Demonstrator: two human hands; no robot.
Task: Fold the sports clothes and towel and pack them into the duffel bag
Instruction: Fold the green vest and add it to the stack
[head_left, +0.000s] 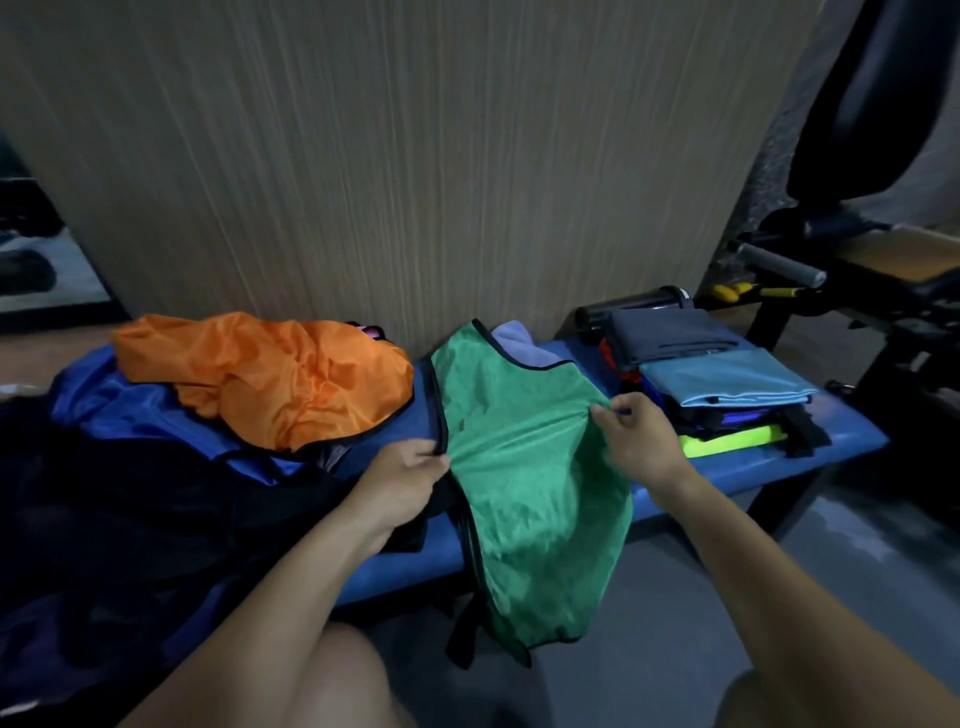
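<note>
Head view shows you mid-fold on the green bib (524, 467), which lies across the blue bench (841, 441) with its lower half hanging over the bench's near edge. Your left hand (402, 475) pinches the bib's black-trimmed left edge between thumb and curled fingers; your right hand (631, 434) pinches its right edge the same way, so the cloth is drawn taut between them.

Toward the bench's left end, an orange bib (270, 379) lies crumpled on a blue garment (119, 405), both unfolded. Toward the bench's right end sits a stack of folded clothes (717, 384), a light blue piece on top. A lilac cloth (514, 338) peeks from behind the green bib, against the wall.

The dark mass at the bench's left may be the duffel bag; you cannot tell for sure.

Next, I judge, you need to bring one pinched edge over to the other, keeping the slippery fabric flat, then lift the hanging half up.
</note>
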